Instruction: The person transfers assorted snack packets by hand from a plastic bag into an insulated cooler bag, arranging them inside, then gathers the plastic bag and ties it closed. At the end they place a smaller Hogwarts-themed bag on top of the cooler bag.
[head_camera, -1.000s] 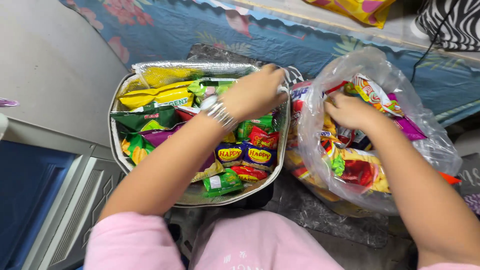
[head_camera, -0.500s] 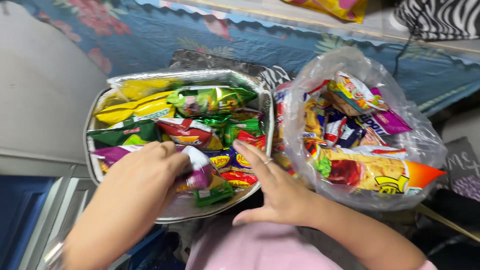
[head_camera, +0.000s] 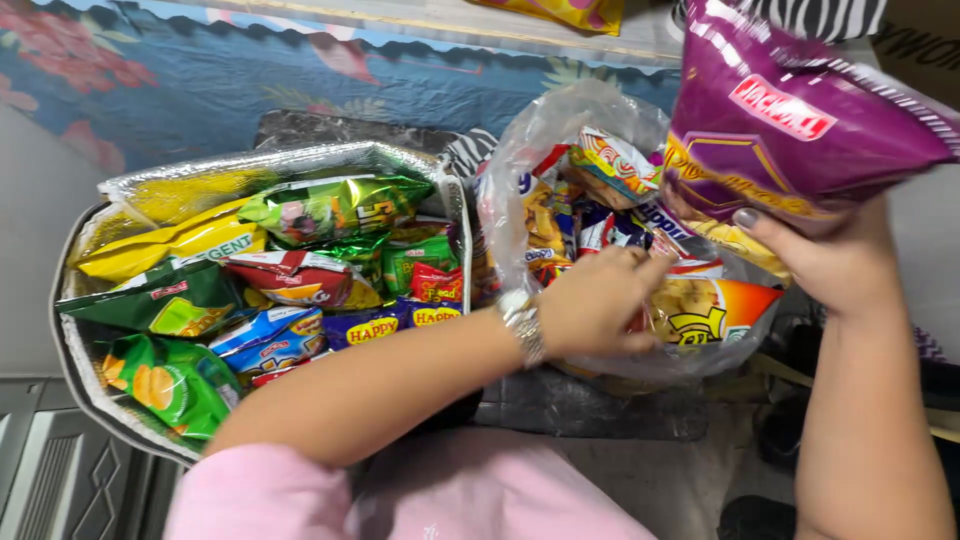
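Foil-lined insulated bag (head_camera: 280, 160), open at left, near edge cut off by the left forearm and pink sleeve; packed with snack packets, lower layers hidden, full count not possible. Visible on top: one long yellow packet (head_camera: 170, 245), one shiny green packet (head_camera: 330, 205), one dark green packet (head_camera: 165, 300), one bright green chip packet (head_camera: 165, 385), one red-and-white packet (head_camera: 295, 275), one blue-and-white packet (head_camera: 268, 338), two small dark blue packets (head_camera: 400, 322), several small green and red sachets behind, hard to separate. Clear plastic bag (head_camera: 525, 140), just right of the insulated bag, crammed with assorted packets seen blurred through the film; uncounted. Purple snack packet (head_camera: 790, 120), one, held high at upper right, top cut off by the frame, blocking part of the clear bag. Right hand (head_camera: 835, 260), grip clenched on the purple packet's lower edge. Left hand (head_camera: 600, 300), reaching into the clear bag's mouth, fingers curled among packets; whether anything is grasped cannot be told. Silver bracelet (head_camera: 522, 328), one, on the left wrist. Blue floral cloth (head_camera: 200, 70) behind both bags.
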